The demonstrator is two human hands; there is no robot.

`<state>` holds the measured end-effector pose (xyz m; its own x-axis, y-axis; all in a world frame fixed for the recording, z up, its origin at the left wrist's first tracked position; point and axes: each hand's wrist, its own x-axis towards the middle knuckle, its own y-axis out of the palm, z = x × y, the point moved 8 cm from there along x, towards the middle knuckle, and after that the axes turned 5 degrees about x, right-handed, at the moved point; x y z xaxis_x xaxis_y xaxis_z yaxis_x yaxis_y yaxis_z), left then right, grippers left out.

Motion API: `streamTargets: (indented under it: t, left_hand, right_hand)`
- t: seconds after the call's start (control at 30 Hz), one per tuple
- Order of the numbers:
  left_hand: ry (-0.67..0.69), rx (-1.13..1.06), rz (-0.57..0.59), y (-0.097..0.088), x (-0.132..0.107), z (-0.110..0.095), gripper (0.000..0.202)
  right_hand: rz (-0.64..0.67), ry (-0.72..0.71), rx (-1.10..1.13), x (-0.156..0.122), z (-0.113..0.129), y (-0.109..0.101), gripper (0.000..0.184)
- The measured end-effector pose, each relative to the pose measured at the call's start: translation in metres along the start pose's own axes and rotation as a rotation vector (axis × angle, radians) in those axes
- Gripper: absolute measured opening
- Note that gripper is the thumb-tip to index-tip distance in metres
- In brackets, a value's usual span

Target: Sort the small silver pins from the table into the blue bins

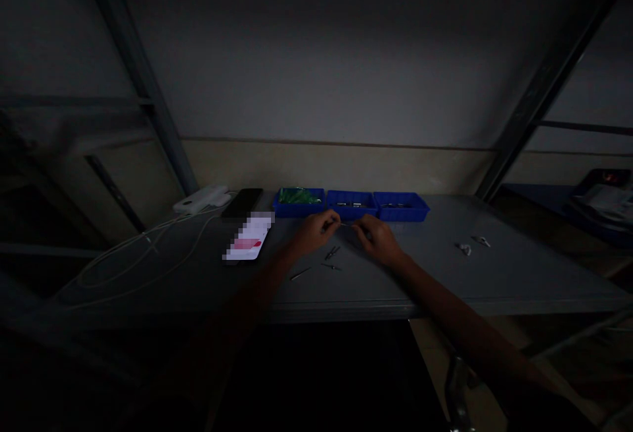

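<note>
Above the middle of the grey table (376, 287), my left hand (316, 229) and my right hand (376, 237) face each other with fingers pinched. Between them runs a thin metal rod-like piece (346, 224), gripped at either end; its exact kind is too small and dark to tell. On the table below lie several slim metal pieces: one (332, 253) near my left hand, another (331, 266) just in front of it, and a dark pointed one (300, 274) closer to the table edge.
Three blue bins line the back: one with green pieces (299, 210), a middle one (352, 212) and a right one (403, 213) with metal parts. A lit phone (250, 237), a dark flat object (243, 202), and a white power strip (202, 200) with cables sit left. Small white items (465, 248) lie right.
</note>
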<state>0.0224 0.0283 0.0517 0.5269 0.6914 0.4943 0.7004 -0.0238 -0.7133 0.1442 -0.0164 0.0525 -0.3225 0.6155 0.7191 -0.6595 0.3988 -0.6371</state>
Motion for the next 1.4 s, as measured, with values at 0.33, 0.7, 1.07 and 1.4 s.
streamTargets:
  t: [0.33,0.7,1.07,1.4]
  left_hand:
    - [-0.008,0.095,0.003,-0.001,-0.0003,-0.0017,0.025]
    - [-0.022,-0.044,0.035,0.0022,-0.0007,-0.0026,0.016]
    - [0.016,0.033,0.04,0.0003,-0.0005,-0.0068,0.022]
    - [-0.015,-0.026,0.029,0.0014,-0.0009,-0.002,0.019]
  right_hand:
    - [-0.002,-0.012,0.01,-0.0007,-0.0003,0.0004,0.011]
    - [-0.001,-0.006,0.001,-0.0002,0.0011,-0.001,0.015]
    - [-0.011,0.006,0.008,0.0,0.0024,-0.0026,0.014]
    - [-0.036,0.015,-0.018,-0.0004,-0.0027,-0.0029,0.015]
